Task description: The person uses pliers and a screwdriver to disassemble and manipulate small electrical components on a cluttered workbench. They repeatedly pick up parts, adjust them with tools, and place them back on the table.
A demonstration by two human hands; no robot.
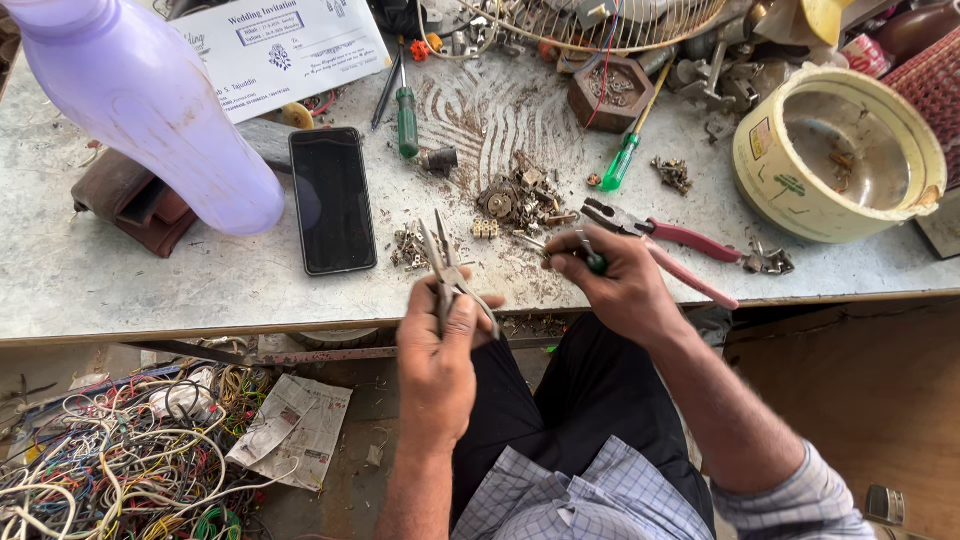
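Left hand with grip shut on pliers, tips up over the tabletop's front edge. Right hand with grip closed on a screwdriver, tip hidden. Risks: small part slipping off the front edge into the wires below; a pinched finger.

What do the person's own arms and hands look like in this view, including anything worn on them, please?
Both hands are bare, with no gloves, rings or watch visible. The left hand leads to a forearm bare down to the frame's lower edge, so no sleeve shows there. The right hand has a bare forearm, then a checked shirt sleeve in pale blue-grey and white, pushed up towards the elbow.
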